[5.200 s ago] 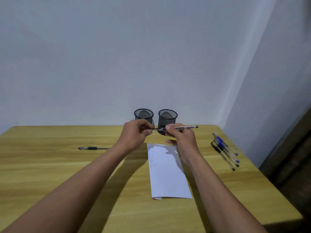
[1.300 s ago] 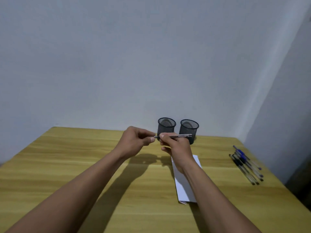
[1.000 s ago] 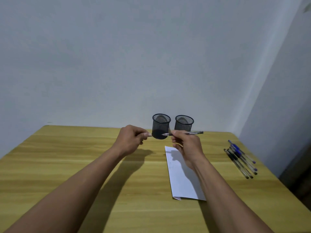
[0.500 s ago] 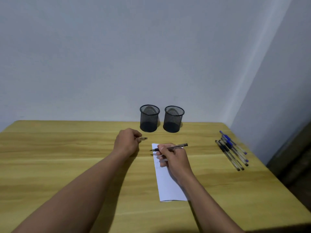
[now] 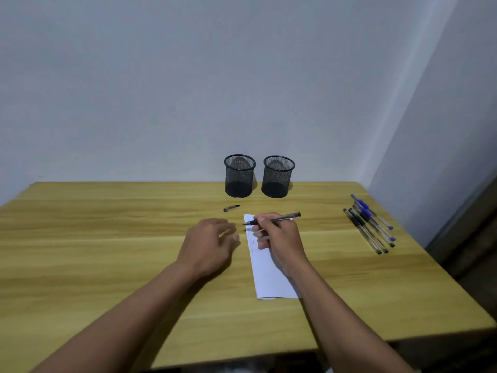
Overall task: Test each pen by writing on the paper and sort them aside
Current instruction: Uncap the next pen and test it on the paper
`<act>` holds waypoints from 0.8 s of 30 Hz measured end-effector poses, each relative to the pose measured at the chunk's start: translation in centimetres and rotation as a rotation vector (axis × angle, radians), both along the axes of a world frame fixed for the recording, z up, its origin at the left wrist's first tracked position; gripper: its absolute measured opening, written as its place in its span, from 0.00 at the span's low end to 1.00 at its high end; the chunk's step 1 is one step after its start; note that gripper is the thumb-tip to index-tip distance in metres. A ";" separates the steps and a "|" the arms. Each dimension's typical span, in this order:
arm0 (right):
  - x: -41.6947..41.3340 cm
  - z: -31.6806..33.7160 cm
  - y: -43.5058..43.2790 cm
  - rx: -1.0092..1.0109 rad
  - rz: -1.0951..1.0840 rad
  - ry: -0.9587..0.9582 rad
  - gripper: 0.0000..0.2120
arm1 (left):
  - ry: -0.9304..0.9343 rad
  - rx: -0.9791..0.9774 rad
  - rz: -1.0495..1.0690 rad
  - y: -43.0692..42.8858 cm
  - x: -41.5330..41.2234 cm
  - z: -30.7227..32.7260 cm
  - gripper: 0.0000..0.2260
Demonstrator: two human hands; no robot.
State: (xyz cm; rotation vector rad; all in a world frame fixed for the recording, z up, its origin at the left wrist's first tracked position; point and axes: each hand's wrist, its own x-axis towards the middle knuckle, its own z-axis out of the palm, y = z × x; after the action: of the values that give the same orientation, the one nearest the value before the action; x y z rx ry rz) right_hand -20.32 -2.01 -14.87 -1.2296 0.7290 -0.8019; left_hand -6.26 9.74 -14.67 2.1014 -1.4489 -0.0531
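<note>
A folded white paper lies lengthwise on the wooden table. My right hand grips an uncapped black pen, with the tip pointing left over the paper's far end. The pen's cap lies on the table just beyond the paper's left corner. My left hand hovers beside the paper's left edge with relaxed fingers, holding nothing. Several capped blue and black pens lie in a row near the right edge.
Two black mesh pen cups stand side by side at the back against the wall. A second wall closes in on the right, past the table's right edge. The table's near edge lies below my forearms.
My left hand has let go of the cap, which now lies on the table, and has drawn back toward the paper. My right hand with the pen stays over the paper's far end.
</note>
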 end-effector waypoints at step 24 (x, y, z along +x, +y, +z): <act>-4.6 0.1 2.5 -0.455 -0.035 0.425 0.07 | -0.076 0.320 -0.072 1.9 -2.4 -1.2 0.32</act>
State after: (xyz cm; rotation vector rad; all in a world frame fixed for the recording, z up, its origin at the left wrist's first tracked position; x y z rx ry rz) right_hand -24.89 0.53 -14.78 -1.8367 0.9414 -0.7659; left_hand -8.61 11.59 -15.84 2.3240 -1.6523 -0.2509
